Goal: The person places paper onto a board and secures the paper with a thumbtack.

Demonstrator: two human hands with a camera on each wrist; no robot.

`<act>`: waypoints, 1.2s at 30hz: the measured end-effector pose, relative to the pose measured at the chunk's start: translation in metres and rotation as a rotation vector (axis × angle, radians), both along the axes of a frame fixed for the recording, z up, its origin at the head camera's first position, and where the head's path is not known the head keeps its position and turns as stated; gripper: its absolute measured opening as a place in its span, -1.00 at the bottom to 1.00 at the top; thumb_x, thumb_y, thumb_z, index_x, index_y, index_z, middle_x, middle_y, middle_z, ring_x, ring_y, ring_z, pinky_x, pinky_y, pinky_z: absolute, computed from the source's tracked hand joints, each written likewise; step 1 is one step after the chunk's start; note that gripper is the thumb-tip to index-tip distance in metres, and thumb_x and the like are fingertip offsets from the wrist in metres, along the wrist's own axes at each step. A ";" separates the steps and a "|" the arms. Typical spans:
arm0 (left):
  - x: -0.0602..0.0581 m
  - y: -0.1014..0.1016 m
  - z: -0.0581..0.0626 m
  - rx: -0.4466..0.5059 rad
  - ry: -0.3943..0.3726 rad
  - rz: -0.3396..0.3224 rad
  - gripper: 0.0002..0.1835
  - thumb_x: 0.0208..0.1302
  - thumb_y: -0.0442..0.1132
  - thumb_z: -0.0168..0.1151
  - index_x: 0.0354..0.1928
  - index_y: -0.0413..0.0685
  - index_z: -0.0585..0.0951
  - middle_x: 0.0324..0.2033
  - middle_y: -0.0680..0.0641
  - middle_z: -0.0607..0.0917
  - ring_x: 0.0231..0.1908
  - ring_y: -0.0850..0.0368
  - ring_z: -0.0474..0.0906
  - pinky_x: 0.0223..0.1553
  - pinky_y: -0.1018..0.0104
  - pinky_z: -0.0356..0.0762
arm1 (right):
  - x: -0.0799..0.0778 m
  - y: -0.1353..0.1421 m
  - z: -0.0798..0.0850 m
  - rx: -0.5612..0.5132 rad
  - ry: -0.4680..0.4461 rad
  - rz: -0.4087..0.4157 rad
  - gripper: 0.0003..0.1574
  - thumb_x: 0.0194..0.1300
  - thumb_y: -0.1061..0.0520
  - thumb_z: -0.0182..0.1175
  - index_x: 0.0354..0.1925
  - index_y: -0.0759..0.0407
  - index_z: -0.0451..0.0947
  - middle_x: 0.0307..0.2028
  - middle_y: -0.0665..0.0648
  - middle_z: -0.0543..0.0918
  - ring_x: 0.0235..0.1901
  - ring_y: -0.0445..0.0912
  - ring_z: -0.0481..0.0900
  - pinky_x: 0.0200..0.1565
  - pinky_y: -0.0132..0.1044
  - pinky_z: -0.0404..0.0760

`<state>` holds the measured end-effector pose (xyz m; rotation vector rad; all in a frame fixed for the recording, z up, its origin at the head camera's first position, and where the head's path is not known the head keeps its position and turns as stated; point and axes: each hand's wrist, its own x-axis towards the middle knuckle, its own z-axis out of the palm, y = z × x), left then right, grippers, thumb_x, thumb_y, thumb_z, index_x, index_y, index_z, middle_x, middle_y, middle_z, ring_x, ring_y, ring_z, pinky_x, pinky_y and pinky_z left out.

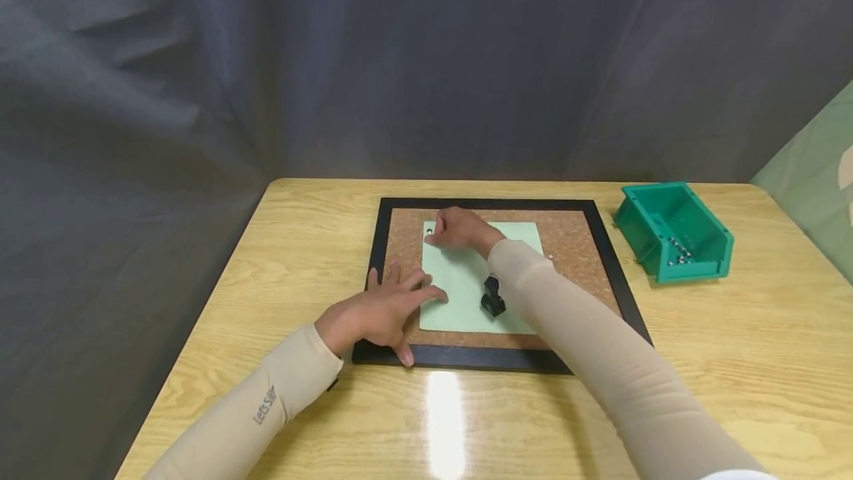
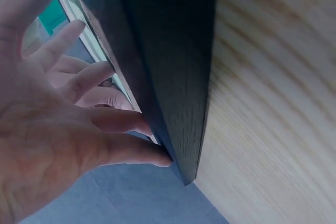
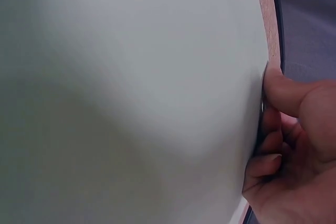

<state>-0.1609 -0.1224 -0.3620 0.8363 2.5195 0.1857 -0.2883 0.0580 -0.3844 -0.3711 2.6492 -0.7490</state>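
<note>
A pale green sheet of paper [image 1: 466, 284] lies on a cork board [image 1: 573, 243] with a black frame [image 1: 466, 356]. My left hand [image 1: 383, 310] is spread over the board's left side, its thumb on the near frame bar and a fingertip on the sheet; in the left wrist view its fingers [image 2: 86, 80] reach over the frame edge. At the sheet's far left corner is my right hand [image 1: 460, 230], fingers curled, thumb tip close beside a small silver pin [image 1: 429, 231]. In the right wrist view its curled fingers [image 3: 268, 166] meet the paper's edge; anything between them is hidden.
A green bin [image 1: 693, 270] with several small silver pins stands right of the board on the wooden table [image 1: 746, 361]. A tiny pale spot [image 1: 550, 257] shows on the cork right of the sheet. Dark cloth [image 1: 433, 80] hangs behind the table.
</note>
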 end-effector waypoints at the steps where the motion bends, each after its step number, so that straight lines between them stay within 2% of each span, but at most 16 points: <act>1: 0.000 0.001 0.001 0.000 -0.001 -0.001 0.11 -0.21 0.05 0.63 0.45 0.45 0.22 0.50 0.04 0.08 0.51 -0.50 -0.31 0.35 -0.55 -0.14 | 0.000 0.001 0.000 0.001 0.010 0.009 -0.66 0.38 -0.11 0.24 -0.37 0.07 0.46 -0.41 0.01 0.47 -0.38 -0.12 0.40 -0.25 -0.29 0.36; 7: -0.003 0.002 0.002 -0.016 -0.003 -0.006 0.13 -0.21 0.07 0.61 0.47 0.46 0.19 0.51 0.04 0.07 0.51 -0.50 -0.33 0.36 -0.53 -0.14 | -0.001 0.003 -0.001 -0.019 0.009 0.018 -0.67 0.37 -0.11 0.26 -0.36 0.08 0.48 -0.42 0.02 0.49 -0.39 -0.11 0.40 -0.26 -0.29 0.38; 14: -0.003 0.002 -0.001 -0.022 -0.009 -0.001 0.10 -0.20 0.08 0.61 0.45 0.49 0.21 0.50 0.03 0.08 0.52 -0.46 -0.30 0.35 -0.54 -0.11 | 0.000 0.013 -0.004 -0.074 -0.043 0.023 -0.71 0.24 -0.11 0.40 -0.26 0.03 0.60 -0.48 -0.02 0.44 -0.45 -0.13 0.33 -0.28 -0.28 0.35; 19: -0.004 0.002 -0.001 -0.025 -0.009 0.000 0.09 -0.21 0.06 0.62 0.43 0.49 0.22 0.48 0.03 0.09 0.52 -0.48 -0.30 0.34 -0.54 -0.11 | 0.001 0.034 0.002 -0.017 -0.037 -0.002 -0.62 0.18 -0.16 0.44 -0.22 0.02 0.58 -0.44 0.01 0.43 -0.44 -0.09 0.33 -0.29 -0.24 0.36; 25: -0.007 0.002 0.000 -0.024 -0.015 0.004 0.11 -0.22 0.04 0.63 0.44 0.48 0.21 0.49 0.04 0.08 0.53 -0.43 -0.31 0.35 -0.54 -0.15 | -0.001 0.068 0.010 0.073 -0.052 -0.060 -0.50 0.13 -0.21 0.46 -0.17 0.05 0.54 -0.21 0.09 0.50 -0.26 -0.02 0.41 -0.20 -0.19 0.40; 28: -0.008 0.002 -0.001 -0.021 -0.007 0.004 0.11 -0.23 0.03 0.63 0.43 0.47 0.22 0.47 0.04 0.10 0.53 -0.42 -0.29 0.35 -0.54 -0.14 | 0.001 0.083 0.010 0.090 -0.054 -0.070 -0.49 0.13 -0.20 0.47 -0.15 0.06 0.52 -0.20 0.10 0.49 -0.23 -0.02 0.41 -0.19 -0.19 0.39; 30: -0.008 0.001 -0.002 -0.025 0.000 0.004 0.10 -0.24 0.04 0.64 0.42 0.47 0.24 0.45 0.04 0.12 0.53 -0.41 -0.27 0.34 -0.53 -0.12 | 0.007 0.090 0.007 0.076 -0.051 -0.026 -0.52 0.16 -0.14 0.46 -0.14 0.07 0.52 -0.26 0.09 0.47 -0.26 -0.03 0.40 -0.21 -0.20 0.38; 32: -0.008 0.001 -0.003 -0.032 -0.003 0.006 0.10 -0.25 0.04 0.65 0.41 0.47 0.24 0.45 0.05 0.13 0.54 -0.39 -0.27 0.35 -0.53 -0.12 | 0.017 0.096 0.004 0.052 -0.062 0.068 -0.59 0.18 -0.08 0.45 -0.14 0.06 0.51 -0.34 0.06 0.46 -0.32 -0.07 0.39 -0.24 -0.22 0.37; 36: -0.008 0.001 -0.005 -0.026 -0.006 0.001 0.09 -0.27 0.04 0.65 0.40 0.47 0.26 0.43 0.05 0.15 0.53 -0.40 -0.24 0.34 -0.53 -0.12 | 0.052 0.110 0.002 -0.026 -0.121 0.275 -0.67 0.21 0.08 0.43 -0.13 0.03 0.51 -0.37 0.02 0.42 -0.36 -0.12 0.36 -0.25 -0.26 0.37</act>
